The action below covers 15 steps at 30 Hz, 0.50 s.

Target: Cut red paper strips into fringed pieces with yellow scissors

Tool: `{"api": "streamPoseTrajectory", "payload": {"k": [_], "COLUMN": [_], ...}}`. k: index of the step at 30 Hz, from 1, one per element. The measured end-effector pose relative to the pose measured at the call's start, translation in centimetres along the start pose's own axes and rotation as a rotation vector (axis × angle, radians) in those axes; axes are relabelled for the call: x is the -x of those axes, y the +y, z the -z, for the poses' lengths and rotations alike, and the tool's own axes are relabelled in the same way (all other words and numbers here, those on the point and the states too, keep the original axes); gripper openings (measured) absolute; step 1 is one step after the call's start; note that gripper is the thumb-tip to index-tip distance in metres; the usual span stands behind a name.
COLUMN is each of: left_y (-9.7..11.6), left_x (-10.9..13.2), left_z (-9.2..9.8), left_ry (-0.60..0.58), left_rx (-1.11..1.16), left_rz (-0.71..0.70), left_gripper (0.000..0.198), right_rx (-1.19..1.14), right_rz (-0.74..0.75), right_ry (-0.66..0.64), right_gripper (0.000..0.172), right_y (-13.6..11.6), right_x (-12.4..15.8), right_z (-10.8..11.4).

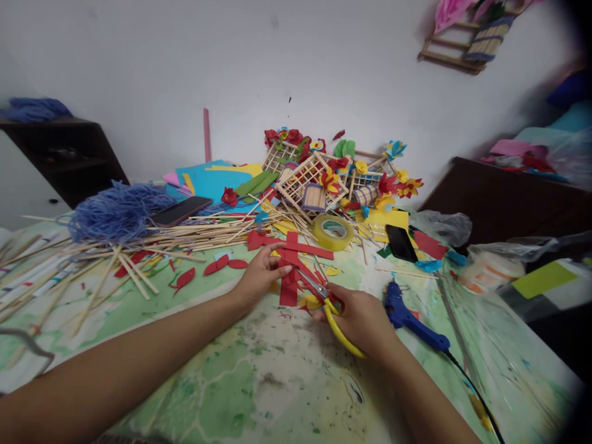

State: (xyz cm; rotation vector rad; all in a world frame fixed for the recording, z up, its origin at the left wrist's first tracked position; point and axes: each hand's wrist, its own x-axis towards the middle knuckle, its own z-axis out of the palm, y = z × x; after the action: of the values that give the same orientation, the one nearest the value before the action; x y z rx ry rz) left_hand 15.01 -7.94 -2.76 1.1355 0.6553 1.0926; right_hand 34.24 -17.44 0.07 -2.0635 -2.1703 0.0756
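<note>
Scissors (322, 291) sit gripped in the right hand (367, 320), blades aimed at the red paper (288, 295) on the desk (222, 394). The left hand (261, 271), near the right but not touching it, has its thumb over that paper; from where I stand I can't tell whether it pinches any. I'd judge this a cutting step, and the next snip calls for a thumb kept clear.
</note>
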Motion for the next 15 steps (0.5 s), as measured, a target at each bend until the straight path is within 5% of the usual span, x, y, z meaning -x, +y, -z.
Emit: {"api": "streamPoseTrajectory", "payload": {"k": [15], "left_y": [0.27], "left_x": [0.20], "left_z": [-0.21], "left_ry": [-0.062], "left_rx": [-0.051], "left_rz": [0.048], "left_gripper": [0.061], "right_rx": [-0.001], "right_rz": [0.002], "right_ry": [-0.024], "right_gripper": [0.060], "right_y": [-0.37], "right_x": [0.02], "right_z": [0.38]}}
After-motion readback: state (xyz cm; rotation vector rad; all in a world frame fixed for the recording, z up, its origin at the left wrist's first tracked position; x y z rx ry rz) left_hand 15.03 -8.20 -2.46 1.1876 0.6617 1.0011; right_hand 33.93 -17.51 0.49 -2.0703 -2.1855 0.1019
